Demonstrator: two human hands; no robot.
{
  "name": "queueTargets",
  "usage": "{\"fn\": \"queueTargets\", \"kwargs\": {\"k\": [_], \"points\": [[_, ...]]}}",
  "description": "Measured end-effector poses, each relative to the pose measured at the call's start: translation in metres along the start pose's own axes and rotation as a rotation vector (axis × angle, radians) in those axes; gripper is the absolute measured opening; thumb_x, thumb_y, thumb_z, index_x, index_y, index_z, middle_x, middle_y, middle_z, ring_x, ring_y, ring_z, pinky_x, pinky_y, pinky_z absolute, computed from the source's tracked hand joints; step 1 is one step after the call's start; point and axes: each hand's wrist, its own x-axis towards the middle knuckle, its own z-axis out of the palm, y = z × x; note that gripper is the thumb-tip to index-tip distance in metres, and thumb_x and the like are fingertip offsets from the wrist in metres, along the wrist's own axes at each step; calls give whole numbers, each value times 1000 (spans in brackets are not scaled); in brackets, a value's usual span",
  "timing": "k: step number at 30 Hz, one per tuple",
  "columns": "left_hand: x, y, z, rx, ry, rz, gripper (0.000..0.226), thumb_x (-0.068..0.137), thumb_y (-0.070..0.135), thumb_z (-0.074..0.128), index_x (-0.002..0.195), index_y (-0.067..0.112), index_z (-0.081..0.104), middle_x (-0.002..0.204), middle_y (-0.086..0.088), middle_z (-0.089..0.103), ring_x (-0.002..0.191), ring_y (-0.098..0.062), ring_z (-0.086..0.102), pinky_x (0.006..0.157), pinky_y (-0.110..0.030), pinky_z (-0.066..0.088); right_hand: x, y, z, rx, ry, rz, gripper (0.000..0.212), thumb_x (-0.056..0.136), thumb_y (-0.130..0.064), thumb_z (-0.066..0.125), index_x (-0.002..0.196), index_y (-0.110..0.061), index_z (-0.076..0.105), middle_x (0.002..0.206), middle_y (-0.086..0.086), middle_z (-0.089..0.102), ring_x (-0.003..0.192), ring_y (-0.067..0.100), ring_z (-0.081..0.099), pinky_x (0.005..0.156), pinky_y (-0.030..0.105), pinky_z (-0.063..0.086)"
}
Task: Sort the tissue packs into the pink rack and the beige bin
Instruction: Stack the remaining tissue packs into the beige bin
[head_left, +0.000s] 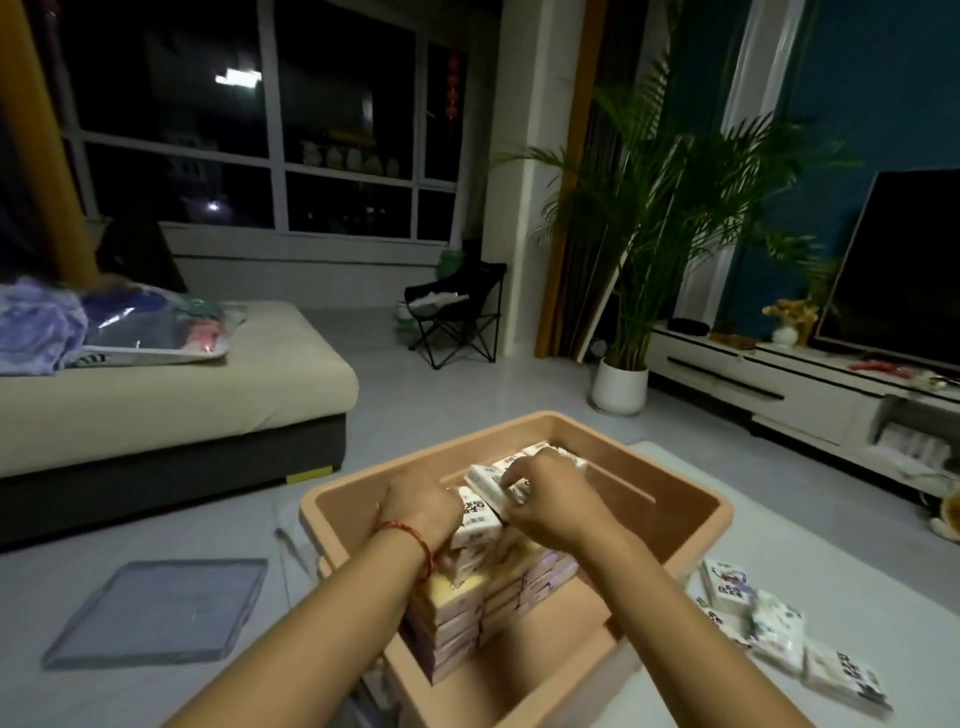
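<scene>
Grip first: your right hand (550, 501) pinches a tilted tissue pack (491, 484) above the stacks (467, 603) inside the beige bin (415, 462). Your left hand (421, 512) touches the stacks, but its fingers are hidden, so maybe holding. Loose packs (769, 621) lie on the white surface (805, 551); sofa (156, 415) behind.

Peach bin (691, 525) on pale surface (857, 597), stacked high with packs (467, 608). Both hands on top of the stack. Right hand (550, 501) curls its fingers over a tilted pack (491, 480). Left hand (421, 512), red cord (410, 535) at the wrist, is against the stack's left side, fingers hidden. Loose packs (779, 631) on surface right of bin. Grey lid (156, 608) on floor (441, 374). Sofa (156, 415), palm (649, 208), TV (898, 270) beyond.
</scene>
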Motion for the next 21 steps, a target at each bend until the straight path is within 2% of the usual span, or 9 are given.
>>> {"fn": "queueTargets", "kwargs": {"k": [2,3,7,9,11,14,17,19,21], "points": [[0,0,0,62,-13,16,26,89,22,51,106,6,62,111,-14,64,100,-28,63,75,-24,46,-3,2,-3,41,-23,8,26,80,-16,62,105,-19,67,115,10,60,111,22,52,72,20,35],[0,0,0,81,-23,17,23,90,22,49,100,6,62,108,-13,63,99,-27,61,73,-22,43,-5,2,-4,54,-40,-3,28,82,-16,61,110,-17,66,114,9,61,110,22,52,64,19,31],[0,4,-1,131,-129,-31,37,92,16,45,56,12,44,46,-2,53,30,-6,49,35,-14,38,-5,1,-4,26,-90,-33,30,87,-15,56,116,-14,64,96,6,58,100,23,54,60,20,29],[1,3,-2,156,-171,-41,37,90,11,44,53,11,46,21,1,40,18,-1,40,23,-11,29,-2,0,1,-7,-92,-48,25,88,-13,54,108,-12,68,104,9,65,105,25,56,70,23,32],[-1,3,-5,172,-181,-32,36,89,9,42,53,10,47,17,8,34,17,2,38,22,-10,26,-1,-1,6,-25,-114,-59,22,87,-9,53,101,-11,70,108,10,67,105,25,58,73,24,35],[-1,1,-5,140,-166,-20,35,88,9,43,53,9,47,20,3,39,20,-4,43,27,-11,33,-1,0,5,49,-91,36,22,84,-4,53,97,-7,70,106,11,67,102,26,58,70,22,36],[4,-2,-2,109,-147,-21,28,87,8,45,60,7,48,52,-6,51,50,-20,55,48,-21,44,-1,8,0,92,-14,201,20,81,-1,49,89,2,67,84,16,66,84,33,63,75,34,51],[8,-3,1,131,-114,-25,18,87,10,46,70,6,51,63,-6,48,66,-24,55,62,-24,46,-4,9,0,88,-166,270,19,84,-1,50,88,6,67,66,11,59,63,28,60,71,36,53],[8,-3,3,149,-117,-15,15,87,12,46,74,7,52,66,-6,49,76,-25,56,72,-28,48,-6,5,4,39,-373,225,22,86,0,50,96,8,68,69,12,61,61,23,56,62,31,49]]}}
